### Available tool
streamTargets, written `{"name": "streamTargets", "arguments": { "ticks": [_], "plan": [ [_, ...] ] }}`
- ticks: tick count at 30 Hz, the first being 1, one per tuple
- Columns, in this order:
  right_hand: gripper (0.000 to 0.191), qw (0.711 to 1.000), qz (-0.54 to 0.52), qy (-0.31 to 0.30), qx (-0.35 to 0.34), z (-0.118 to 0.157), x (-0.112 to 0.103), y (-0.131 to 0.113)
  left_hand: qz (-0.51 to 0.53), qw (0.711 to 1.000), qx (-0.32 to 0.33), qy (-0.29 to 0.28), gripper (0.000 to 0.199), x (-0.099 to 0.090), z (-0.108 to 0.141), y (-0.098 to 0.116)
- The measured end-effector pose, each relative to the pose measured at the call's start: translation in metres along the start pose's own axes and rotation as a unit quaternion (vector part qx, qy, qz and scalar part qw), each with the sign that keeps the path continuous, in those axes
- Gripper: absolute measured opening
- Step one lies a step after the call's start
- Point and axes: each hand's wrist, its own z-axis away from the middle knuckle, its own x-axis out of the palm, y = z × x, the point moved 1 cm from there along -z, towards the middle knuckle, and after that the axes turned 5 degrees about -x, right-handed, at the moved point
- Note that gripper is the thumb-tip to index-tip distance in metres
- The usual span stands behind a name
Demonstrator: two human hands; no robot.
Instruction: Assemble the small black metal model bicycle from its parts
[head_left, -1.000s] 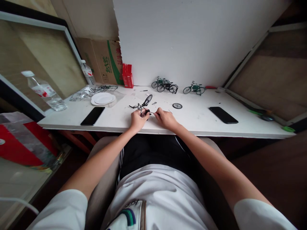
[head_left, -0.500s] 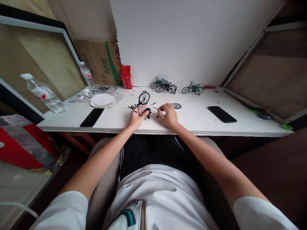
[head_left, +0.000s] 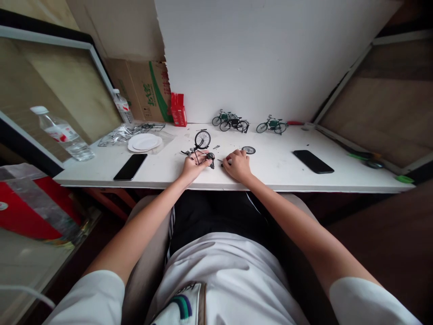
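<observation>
**Left hand [head_left: 193,169] grips a half-built model bicycle [head_left: 197,148] to the left of a loose spoked wheel [head_left: 248,150]**

The loose spoked wheel lies flat on the white worktop [head_left: 270,171]. To its left, the half-built model bicycle is pinched between the thumb and fingers of the left hand, with an attached wheel [head_left: 202,139] pointing up and away from the person. A dark round part [head_left: 210,156] of the same bicycle sits by the left thumb.

The right hand [head_left: 239,166] is on the near side of the loose spoked wheel and partly covers it from view. Its fingers are curled, and something thin and dark shows at the tips; whether they grip it cannot be told.

Beyond the loose spoked wheel, a black model bicycle [head_left: 234,124] stands in front of a green model bicycle [head_left: 221,117], with a second green one [head_left: 272,125] farther right.

A black phone [head_left: 313,161] lies well to the wheel's right. Well to its left are another phone [head_left: 130,167], overlapping white discs [head_left: 145,141] and crumpled clear plastic [head_left: 117,134]. Farther off on that side, a red box [head_left: 178,110] stands in front of the white panel [head_left: 270,58] and a water bottle [head_left: 64,134] leans at a tilt.
</observation>
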Motion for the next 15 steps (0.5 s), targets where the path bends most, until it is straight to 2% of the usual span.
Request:
{"name": "streamTargets", "arguments": {
  "ticks": [2,4,7,15],
  "plan": [
    [0.031,0.999,-0.022,0.023,-0.043,0.000,-0.006,-0.006,-0.006,1.000,0.003,0.001,0.062,0.000,0.000,0.000],
    [0.032,0.990,-0.057,0.039,-0.120,0.000,-0.014,-0.013,-0.008,1.000,0.009,0.004,0.060,0.002,0.001,0.000],
    [0.030,0.976,-0.090,0.034,-0.198,0.001,-0.021,-0.021,-0.007,1.000,0.016,0.002,0.059,0.004,0.002,0.001],
    [0.025,0.974,-0.117,0.037,-0.192,0.001,-0.022,-0.021,-0.024,1.000,0.018,-0.007,0.058,0.003,0.001,0.000]
  ]
}}
